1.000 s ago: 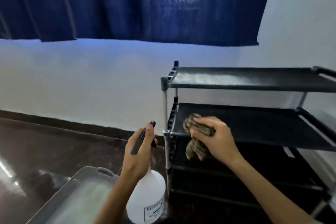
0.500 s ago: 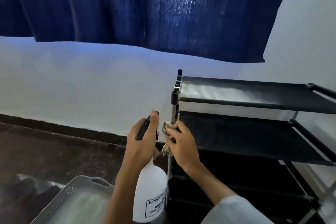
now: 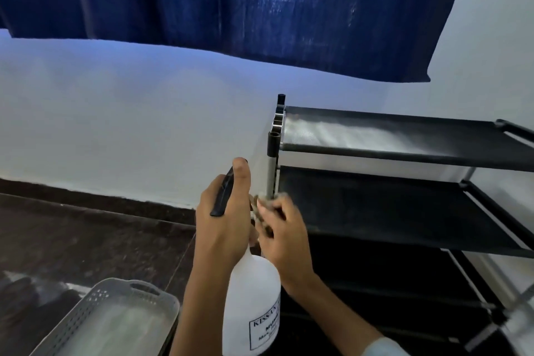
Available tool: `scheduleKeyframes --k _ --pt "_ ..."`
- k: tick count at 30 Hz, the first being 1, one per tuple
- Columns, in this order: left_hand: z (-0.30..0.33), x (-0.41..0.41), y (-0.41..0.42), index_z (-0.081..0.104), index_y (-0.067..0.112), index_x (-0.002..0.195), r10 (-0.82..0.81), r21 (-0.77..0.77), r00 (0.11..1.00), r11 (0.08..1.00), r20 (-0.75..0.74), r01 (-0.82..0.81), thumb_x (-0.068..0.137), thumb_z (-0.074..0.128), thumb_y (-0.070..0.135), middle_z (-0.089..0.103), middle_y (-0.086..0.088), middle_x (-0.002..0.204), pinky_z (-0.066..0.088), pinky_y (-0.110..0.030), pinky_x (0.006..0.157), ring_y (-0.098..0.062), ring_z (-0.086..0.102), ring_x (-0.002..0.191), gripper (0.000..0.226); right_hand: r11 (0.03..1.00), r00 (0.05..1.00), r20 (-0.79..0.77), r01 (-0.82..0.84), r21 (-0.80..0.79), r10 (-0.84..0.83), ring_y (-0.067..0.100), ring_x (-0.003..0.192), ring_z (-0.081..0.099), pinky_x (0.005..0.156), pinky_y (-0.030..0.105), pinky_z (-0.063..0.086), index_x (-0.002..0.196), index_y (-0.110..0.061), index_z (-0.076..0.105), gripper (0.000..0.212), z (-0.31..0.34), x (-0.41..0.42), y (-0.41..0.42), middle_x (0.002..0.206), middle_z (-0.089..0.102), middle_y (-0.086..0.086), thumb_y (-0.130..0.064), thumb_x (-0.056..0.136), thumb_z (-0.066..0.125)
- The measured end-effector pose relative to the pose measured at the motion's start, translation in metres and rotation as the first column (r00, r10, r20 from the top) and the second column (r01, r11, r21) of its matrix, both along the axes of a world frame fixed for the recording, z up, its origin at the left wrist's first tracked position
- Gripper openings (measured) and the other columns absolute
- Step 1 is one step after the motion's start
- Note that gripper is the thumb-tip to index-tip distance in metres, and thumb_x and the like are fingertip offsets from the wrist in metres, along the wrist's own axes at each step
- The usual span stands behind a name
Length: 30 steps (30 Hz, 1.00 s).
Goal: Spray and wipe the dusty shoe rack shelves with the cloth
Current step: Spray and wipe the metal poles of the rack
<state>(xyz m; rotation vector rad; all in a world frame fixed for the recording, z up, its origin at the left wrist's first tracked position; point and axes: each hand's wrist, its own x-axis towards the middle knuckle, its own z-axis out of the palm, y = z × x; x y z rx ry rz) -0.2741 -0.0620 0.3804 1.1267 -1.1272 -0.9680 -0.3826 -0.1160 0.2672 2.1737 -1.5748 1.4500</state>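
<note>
White plastic spray bottle (image 3: 250, 303) hangs from the left hand (image 3: 224, 228), whose fingers curl round its black trigger head. Just right of it, the right hand (image 3: 284, 237) pinches a crumpled cloth (image 3: 260, 212) against the shoe rack's (image 3: 404, 205) front metal post. Beyond the hands, the top shelf (image 3: 375, 136) shows pale dust. A grey basket (image 3: 101, 321) sits lower left.
</note>
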Motion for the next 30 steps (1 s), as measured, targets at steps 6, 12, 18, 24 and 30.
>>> scheduleKeyframes --k 6,12,18,24,30 --pt "0.001 -0.009 0.001 0.054 -0.004 0.09 0.038 0.032 0.999 0.999 0.027 -0.039 0.088 0.04 0.064 0.058 -0.022 0.083 0.04 -0.018 0.039 -0.021 0.047 0.05 0.069 0.901 0.992 0.087 0.12 -0.416 -0.092 0.03 0.098 0.057 0.075 0.039 0.054 0.113 -0.012 0.067 0.031 0.113 0.016 -0.032 0.115 0.057 0.01 -0.01 0.082 0.069" --pt "0.001 -0.007 0.005 0.055 -0.002 0.089 0.053 0.04 0.997 0.998 0.055 -0.056 0.077 0.038 0.074 0.057 -0.018 0.081 0.043 -0.025 0.047 -0.02 0.046 0.049 0.078 0.936 0.942 -0.27 0.101 -0.337 -0.199 0.03 0.101 0.05 0.055 0.031 0.058 0.107 -0.011 0.07 0.046 0.004 -0.002 -0.028 0.114 0.043 0.001 -0.01 0.064 0.084" --pt "-0.006 -0.003 0.004 0.056 -0.001 0.089 0.039 0.09 0.995 0.995 0.086 -0.047 0.08 0.039 0.073 0.058 -0.013 0.079 0.043 -0.026 0.045 -0.018 0.046 0.045 0.077 0.97 0.943 -0.308 0.049 -0.239 -0.123 0.025 0.097 0.048 0.056 0.029 0.058 0.113 -0.011 0.067 0.047 -0.016 -0.007 -0.021 0.113 0.042 0.001 -0.01 0.068 0.081" --pt "-0.03 0.013 0.006 0.055 -0.002 0.09 -0.031 0.131 0.991 0.991 0.129 0.014 0.067 0.038 0.076 0.054 -0.017 0.069 0.04 -0.021 0.039 -0.017 0.046 0.035 0.084 0.918 0.992 -0.069 0.075 -0.389 -0.11 0.032 0.098 0.051 0.077 0.031 0.049 0.129 -0.008 0.056 0.05 0.063 -0.019 -0.04 0.118 0.046 0.008 -0.013 0.08 0.066" --pt "-0.064 0.029 0.007 0.055 -0.004 0.089 -0.053 0.096 0.982 0.995 0.179 0.036 0.073 0.037 0.074 0.063 -0.023 0.083 0.043 -0.024 0.042 -0.019 0.049 0.038 0.081 0.959 0.793 -0.587 -0.015 -0.284 -0.161 0.022 0.095 0.044 0.064 0.028 0.058 0.113 -0.02 0.069 0.026 -0.086 -0.034 -0.017 0.11 0.04 0.0 -0.012 0.091 0.057"
